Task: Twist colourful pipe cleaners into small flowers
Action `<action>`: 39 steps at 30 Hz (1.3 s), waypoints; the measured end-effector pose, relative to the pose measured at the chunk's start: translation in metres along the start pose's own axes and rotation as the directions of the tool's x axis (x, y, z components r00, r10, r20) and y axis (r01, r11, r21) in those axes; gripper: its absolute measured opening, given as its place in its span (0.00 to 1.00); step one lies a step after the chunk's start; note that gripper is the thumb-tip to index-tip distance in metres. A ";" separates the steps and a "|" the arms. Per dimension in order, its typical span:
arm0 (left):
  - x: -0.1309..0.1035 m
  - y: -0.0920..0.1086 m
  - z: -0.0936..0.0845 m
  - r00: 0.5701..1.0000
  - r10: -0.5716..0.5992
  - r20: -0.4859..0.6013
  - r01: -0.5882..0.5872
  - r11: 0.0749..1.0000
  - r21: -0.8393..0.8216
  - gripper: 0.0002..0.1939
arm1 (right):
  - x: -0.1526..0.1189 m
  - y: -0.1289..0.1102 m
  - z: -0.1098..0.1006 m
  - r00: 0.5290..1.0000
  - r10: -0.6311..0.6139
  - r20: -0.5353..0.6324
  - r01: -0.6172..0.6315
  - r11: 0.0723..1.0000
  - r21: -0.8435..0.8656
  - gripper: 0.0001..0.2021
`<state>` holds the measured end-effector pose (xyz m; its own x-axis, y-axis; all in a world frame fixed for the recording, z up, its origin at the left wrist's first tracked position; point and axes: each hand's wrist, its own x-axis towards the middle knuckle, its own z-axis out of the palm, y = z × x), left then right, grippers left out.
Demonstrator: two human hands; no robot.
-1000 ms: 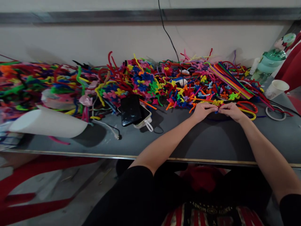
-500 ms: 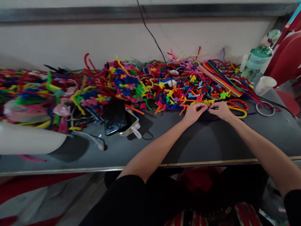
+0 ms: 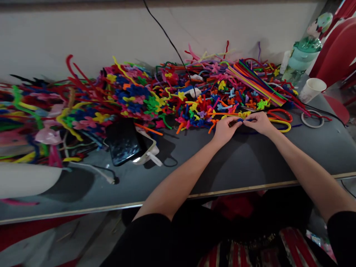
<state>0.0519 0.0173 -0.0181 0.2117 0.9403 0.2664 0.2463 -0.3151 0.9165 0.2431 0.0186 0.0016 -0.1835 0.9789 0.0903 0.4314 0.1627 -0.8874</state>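
Observation:
My left hand (image 3: 223, 131) and my right hand (image 3: 260, 124) meet over the table, close to the front of the colourful pile. Both are closed, thumb and fingertips pinched on a dark blue pipe cleaner (image 3: 240, 120). Its bent middle shows between the fingertips, and the rest is mostly covered by my hands. Just behind them lie an orange pipe cleaner (image 3: 222, 114) and small pipe-cleaner flowers, including a light green one (image 3: 261, 104). Beside my right hand are a red loop (image 3: 289, 115) and a yellow loop (image 3: 286, 128), possibly tool handles.
A bundle of straight pipe cleaners (image 3: 258, 85) tops the pile along the wall. On the right stand a paper cup (image 3: 313, 90), a green bottle (image 3: 304, 55) and a grey ring (image 3: 313, 125). To the left lie a black phone (image 3: 125, 146), a cable (image 3: 97, 170) and a white rounded object (image 3: 27, 180).
The view has tilted and shifted, so the tabletop things sit further left. Both hands stay together on the blue pipe cleaner, of which more now shows between the fingertips.

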 end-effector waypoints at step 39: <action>0.001 0.004 -0.011 0.962 -0.016 0.272 0.043 0.995 -0.091 0.08 | -0.017 -0.028 -0.021 0.934 -0.354 0.042 0.307 0.738 -0.602 0.17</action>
<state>0.0427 0.0179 -0.0108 0.4565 0.8752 0.1604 0.1679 -0.2617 0.9504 0.2529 0.0002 0.0347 -0.3616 0.8518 0.3791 0.7934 0.4947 -0.3548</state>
